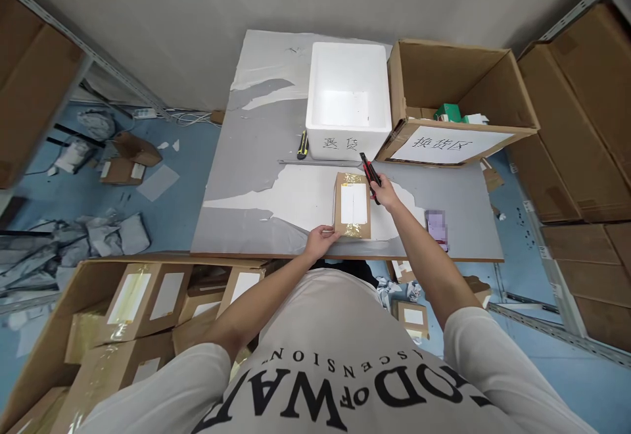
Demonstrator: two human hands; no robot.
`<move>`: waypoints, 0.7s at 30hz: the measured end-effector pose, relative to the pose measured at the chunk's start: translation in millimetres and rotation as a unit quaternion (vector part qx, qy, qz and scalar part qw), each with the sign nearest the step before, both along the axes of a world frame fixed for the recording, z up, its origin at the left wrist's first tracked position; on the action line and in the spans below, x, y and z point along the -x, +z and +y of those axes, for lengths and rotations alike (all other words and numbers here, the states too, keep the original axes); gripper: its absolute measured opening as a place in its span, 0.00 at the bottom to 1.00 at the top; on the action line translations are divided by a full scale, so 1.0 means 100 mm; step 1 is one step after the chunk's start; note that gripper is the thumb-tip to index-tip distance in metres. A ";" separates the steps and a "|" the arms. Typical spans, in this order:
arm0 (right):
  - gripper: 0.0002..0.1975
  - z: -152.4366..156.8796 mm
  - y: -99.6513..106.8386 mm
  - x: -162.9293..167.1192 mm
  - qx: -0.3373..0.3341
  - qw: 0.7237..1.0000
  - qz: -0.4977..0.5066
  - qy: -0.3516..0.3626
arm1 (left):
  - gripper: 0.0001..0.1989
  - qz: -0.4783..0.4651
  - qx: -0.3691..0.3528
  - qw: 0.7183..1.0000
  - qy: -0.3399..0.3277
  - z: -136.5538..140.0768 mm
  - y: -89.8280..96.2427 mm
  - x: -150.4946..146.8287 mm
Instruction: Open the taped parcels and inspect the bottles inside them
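Observation:
A small cardboard box (353, 204) lies on the table in front of me, with a white label on top and clear tape at its ends. At its lower-left corner, my left hand (321, 242) holds the box, its fingers bent against the edge. My right hand (385, 192) is wrapped round a black and red box cutter (369, 172), just off the box's right side. The cutter's tip points away from me, toward a white foam box (349, 138). Whether a blade is out is too small to tell.
A yellow and black box cutter (302, 145) lies left of the foam box. To the right stands a large carton (401, 125) with green and white packages inside. A phone (436, 229) lies on the table (221, 207). Beside me on the left, a big carton (93, 263) holds several taped parcels.

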State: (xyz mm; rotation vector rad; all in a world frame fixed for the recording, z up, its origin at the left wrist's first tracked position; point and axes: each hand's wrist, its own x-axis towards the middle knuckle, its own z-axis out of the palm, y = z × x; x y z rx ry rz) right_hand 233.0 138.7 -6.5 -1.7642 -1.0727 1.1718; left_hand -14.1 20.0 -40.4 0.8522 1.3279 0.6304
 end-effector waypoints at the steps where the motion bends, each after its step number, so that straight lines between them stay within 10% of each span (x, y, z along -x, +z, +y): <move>1: 0.21 -0.05 -0.01 0.01 -0.007 1.000 0.008 -0.005 | 0.28 0.021 0.002 1.000 -0.011 0.03 0.01 0.03; 9: 0.28 -1.10 0.05 -0.01 -0.074 0.985 0.077 -0.137 | 0.58 0.062 -0.065 0.989 -0.119 0.46 -0.01 0.06; 15: 0.19 -2.09 0.10 0.27 -0.013 0.942 0.235 -0.237 | 0.48 0.084 -0.152 0.976 -0.129 1.25 0.13 -0.13; 21: 0.20 -2.26 0.10 0.66 0.013 0.891 0.361 -0.274 | 0.27 0.031 -0.163 0.974 -0.156 1.83 0.21 -0.39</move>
